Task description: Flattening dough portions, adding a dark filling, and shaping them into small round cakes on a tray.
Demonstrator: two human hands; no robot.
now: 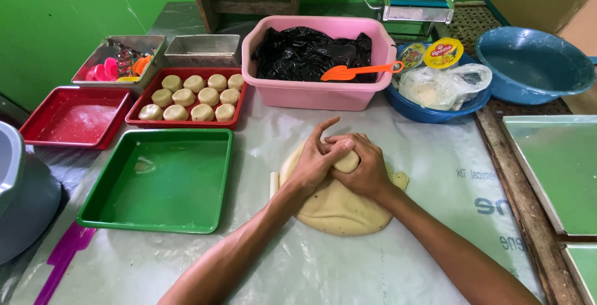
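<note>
Pale dough (339, 208) (one slab) lies under left hand (316, 162) and right hand (364, 167), fingers interlaced, pressing.

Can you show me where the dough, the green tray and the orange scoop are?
dough (339, 208): head view, on its flat front part.
green tray (163, 177): head view, on its bare floor.
orange scoop (339, 73): head view, on its blade.

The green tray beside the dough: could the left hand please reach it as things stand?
Probably yes: the green tray lies just left of the left hand, with only bare sheet between, though that hand is pressing the dough.
</note>
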